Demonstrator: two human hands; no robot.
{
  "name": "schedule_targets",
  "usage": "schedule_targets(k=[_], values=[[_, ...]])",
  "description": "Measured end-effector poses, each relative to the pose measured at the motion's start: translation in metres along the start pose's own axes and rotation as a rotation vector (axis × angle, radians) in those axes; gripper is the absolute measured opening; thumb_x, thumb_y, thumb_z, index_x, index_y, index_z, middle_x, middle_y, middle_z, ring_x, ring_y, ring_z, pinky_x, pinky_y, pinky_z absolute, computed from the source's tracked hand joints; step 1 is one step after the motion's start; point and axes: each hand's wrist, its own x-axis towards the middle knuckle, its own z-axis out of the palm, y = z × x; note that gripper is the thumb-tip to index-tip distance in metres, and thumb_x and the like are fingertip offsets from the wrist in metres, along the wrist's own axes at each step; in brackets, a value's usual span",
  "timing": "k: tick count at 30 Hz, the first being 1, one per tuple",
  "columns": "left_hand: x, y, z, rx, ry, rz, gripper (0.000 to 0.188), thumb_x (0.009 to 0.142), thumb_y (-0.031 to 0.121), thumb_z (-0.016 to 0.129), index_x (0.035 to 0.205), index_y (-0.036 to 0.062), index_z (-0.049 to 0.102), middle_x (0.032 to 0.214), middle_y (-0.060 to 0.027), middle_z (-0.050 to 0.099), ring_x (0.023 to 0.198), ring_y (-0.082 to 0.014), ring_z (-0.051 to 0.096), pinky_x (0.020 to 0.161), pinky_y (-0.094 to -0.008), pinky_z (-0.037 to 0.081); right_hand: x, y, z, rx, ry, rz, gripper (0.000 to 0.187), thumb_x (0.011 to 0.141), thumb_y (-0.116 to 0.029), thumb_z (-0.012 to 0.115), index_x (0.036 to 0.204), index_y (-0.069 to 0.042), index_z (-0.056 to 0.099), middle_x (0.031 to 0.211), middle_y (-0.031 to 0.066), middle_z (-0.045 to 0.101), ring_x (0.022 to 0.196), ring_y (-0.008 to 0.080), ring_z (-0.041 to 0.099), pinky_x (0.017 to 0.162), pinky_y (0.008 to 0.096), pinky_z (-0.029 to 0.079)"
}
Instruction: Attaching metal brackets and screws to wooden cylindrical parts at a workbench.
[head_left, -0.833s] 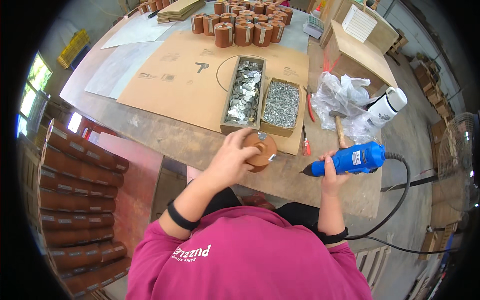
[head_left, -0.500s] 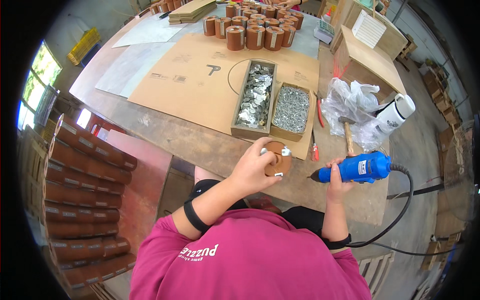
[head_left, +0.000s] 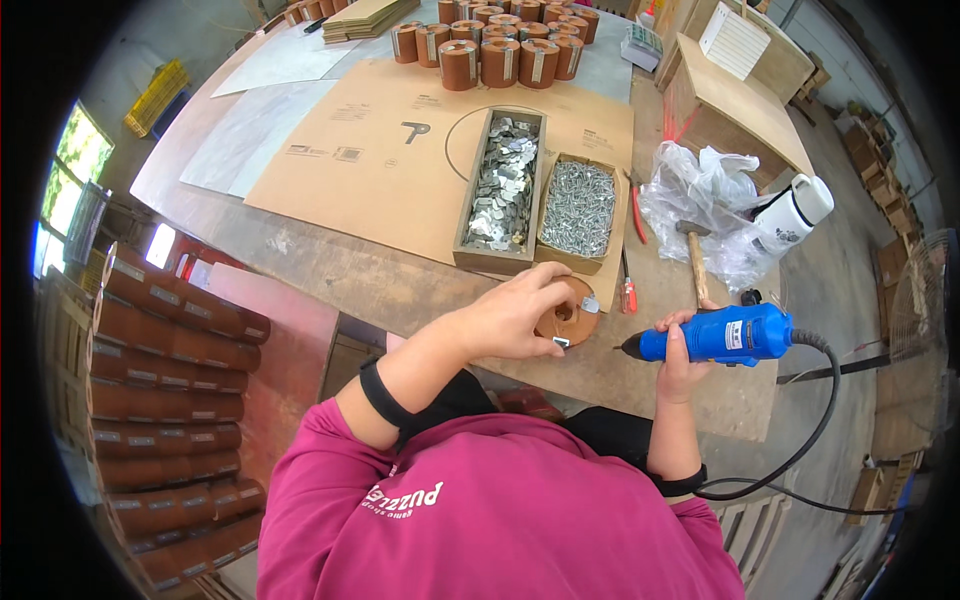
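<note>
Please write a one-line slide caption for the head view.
Left hand gripping a brown cylinder, right hand holding a blue power tool, near an open box of metal pieces.

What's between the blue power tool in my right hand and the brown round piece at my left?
In the head view, bare tabletop shows between the tool and the piece.

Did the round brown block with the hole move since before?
Yes. The round brown block moved right, judged against the brown cardboard box of small silver fasteners; now it's roughly below that box in the picture.
</note>
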Motion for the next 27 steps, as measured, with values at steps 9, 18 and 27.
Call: schedule_targets(k=[9,18,27], values=[[0.040,-0.087,-0.051,0.567,0.012,-0.321,0.020,0.069,0.019,0.066,0.085,0.0090,0.063,0.087,-0.0079,0.058,0.087,-0.0260,0.055,0.075,-0.0395,0.043,0.003,0.005,-0.003,-0.019,-0.009,0.031,0.050,0.071,0.007,0.055,0.115,-0.002,0.032,0.076,0.0089,0.052,0.069,0.0156,0.054,0.067,0.0298,0.046],[0.070,-0.094,-0.057,0.747,-0.456,-0.643,0.025,0.065,0.023,0.069,0.090,0.0192,0.065,0.094,-0.0051,0.064,0.097,-0.0226,0.056,0.083,-0.0426,0.035,0.006,0.004,0.002,-0.049,0.022,0.052,0.048,0.073,0.003,0.055,0.116,-0.002,0.033,0.078,0.0083,0.050,0.069,0.0154,0.053,0.064,0.0303,0.047],[0.061,-0.082,-0.049,0.674,-0.460,-0.637,0.023,0.069,0.018,0.064,0.091,0.0176,0.063,0.094,-0.0043,0.063,0.096,-0.0222,0.056,0.084,-0.0415,0.029,0.007,0.005,0.001,-0.068,0.010,0.019,0.048,0.073,0.003,0.055,0.116,-0.002,0.034,0.076,0.0086,0.051,0.067,0.0157,0.053,0.063,0.0300,0.047]])
